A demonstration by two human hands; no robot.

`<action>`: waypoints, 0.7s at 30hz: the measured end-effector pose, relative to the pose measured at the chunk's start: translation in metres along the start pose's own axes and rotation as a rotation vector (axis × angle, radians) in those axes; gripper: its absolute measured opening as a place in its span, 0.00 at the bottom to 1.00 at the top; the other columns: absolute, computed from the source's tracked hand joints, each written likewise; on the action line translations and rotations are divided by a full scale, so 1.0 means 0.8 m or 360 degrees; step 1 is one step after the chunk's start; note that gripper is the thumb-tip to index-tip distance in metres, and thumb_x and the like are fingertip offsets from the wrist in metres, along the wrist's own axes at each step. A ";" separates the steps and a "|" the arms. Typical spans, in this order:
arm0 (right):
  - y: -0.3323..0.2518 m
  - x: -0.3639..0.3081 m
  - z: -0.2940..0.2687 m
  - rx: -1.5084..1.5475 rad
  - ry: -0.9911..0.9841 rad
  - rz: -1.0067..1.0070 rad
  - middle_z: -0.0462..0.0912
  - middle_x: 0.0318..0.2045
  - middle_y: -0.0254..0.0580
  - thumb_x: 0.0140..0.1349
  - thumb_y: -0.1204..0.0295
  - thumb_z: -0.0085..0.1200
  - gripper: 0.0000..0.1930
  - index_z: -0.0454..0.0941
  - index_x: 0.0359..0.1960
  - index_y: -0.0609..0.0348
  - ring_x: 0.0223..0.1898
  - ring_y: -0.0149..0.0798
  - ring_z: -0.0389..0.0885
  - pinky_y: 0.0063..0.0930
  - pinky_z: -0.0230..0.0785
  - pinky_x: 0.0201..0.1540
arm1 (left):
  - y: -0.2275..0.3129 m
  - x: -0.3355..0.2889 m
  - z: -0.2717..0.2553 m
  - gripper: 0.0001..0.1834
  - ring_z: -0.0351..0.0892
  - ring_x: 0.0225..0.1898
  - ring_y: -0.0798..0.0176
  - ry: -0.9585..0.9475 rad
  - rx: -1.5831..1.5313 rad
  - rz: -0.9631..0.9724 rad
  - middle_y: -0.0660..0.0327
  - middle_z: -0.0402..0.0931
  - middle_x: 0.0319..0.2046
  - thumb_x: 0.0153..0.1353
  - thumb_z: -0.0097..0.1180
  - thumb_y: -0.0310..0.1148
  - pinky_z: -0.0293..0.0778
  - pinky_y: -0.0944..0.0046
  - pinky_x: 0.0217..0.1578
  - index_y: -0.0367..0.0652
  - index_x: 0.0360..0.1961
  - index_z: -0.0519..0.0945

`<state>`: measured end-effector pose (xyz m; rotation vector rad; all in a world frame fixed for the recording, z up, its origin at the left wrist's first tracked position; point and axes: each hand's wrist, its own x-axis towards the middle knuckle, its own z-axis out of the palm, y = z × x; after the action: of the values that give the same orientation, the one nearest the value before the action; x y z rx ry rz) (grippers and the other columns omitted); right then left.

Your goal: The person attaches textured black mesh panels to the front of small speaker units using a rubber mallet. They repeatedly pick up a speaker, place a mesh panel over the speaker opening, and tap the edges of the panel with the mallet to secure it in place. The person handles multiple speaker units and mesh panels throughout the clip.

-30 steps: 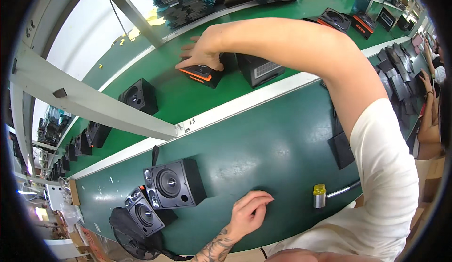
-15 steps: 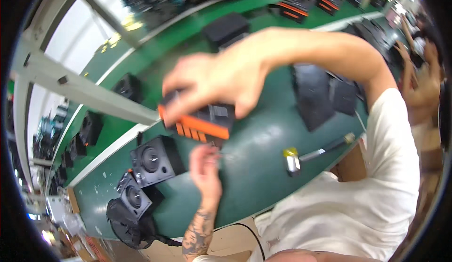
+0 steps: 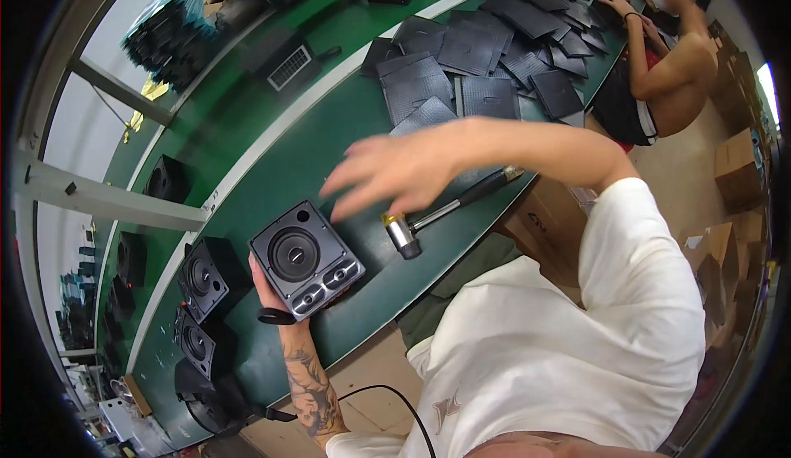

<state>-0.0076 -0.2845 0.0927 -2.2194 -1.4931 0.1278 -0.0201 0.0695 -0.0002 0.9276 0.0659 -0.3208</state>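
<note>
A dark grey box speaker (image 3: pixel 334 248) lies face up in front of me, with a round cone, a small round port and two knobs along its near edge. My left hand (image 3: pixel 265 287) grips its left side; most of the fingers are hidden beneath or behind the box. A black strap loop (image 3: pixel 276 317) sticks out near that wrist. My right hand (image 3: pixel 404 170), slightly blurred, hovers right of the speaker, open with fingers spread and nothing in it. Below it, a two-faced mallet (image 3: pixel 400 234) with a yellow and a black end rests on the green table (image 3: pixel 346 157).
Two more speakers (image 3: pixel 206 273) stand at the left beside a black bag-like item (image 3: pixel 202 404). Black panels (image 3: pixel 470 50) are heaped at the far right. Beyond a white rail, a green conveyor (image 3: pixel 218 141) carries more speakers. A grey post (image 3: pixel 107 190) rises at left; a co-worker (image 3: pixel 671 67) sits far right.
The speaker, earlier held up by my right hand with its orange-trimmed side showing, is now face up against my left hand. My right hand has released it. My view has shifted to the right.
</note>
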 end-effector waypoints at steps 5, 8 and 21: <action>0.032 -0.141 -0.011 -0.0450 -0.0034 0.0756 0.61 0.72 0.57 0.51 0.61 0.74 0.51 0.59 0.76 0.53 0.74 0.60 0.58 0.57 0.53 0.73 | -0.031 0.014 -0.015 0.30 0.78 0.59 0.55 -0.0010 0.0108 0.0179 0.50 0.74 0.61 0.79 0.39 0.51 0.75 0.54 0.62 0.38 0.68 0.67; 0.043 -0.166 0.006 -0.0429 -0.0068 0.0855 0.61 0.72 0.57 0.50 0.58 0.75 0.54 0.57 0.77 0.52 0.74 0.59 0.58 0.56 0.51 0.74 | -0.030 0.013 -0.004 0.29 0.78 0.59 0.57 -0.0097 0.0847 0.0452 0.49 0.74 0.61 0.79 0.39 0.49 0.74 0.58 0.62 0.35 0.66 0.70; 0.028 -0.141 -0.008 0.0089 0.0224 0.1114 0.68 0.66 0.51 0.54 0.68 0.72 0.41 0.68 0.72 0.52 0.71 0.55 0.63 0.45 0.54 0.75 | -0.019 -0.007 0.021 0.19 0.72 0.44 0.73 0.0085 0.0888 0.0432 0.63 0.76 0.45 0.79 0.47 0.37 0.69 0.73 0.50 0.36 0.62 0.76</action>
<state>-0.0322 -0.3944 0.0694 -2.5429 -0.5818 0.2209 -0.0318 0.0490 -0.0009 1.4805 -0.1063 -0.0571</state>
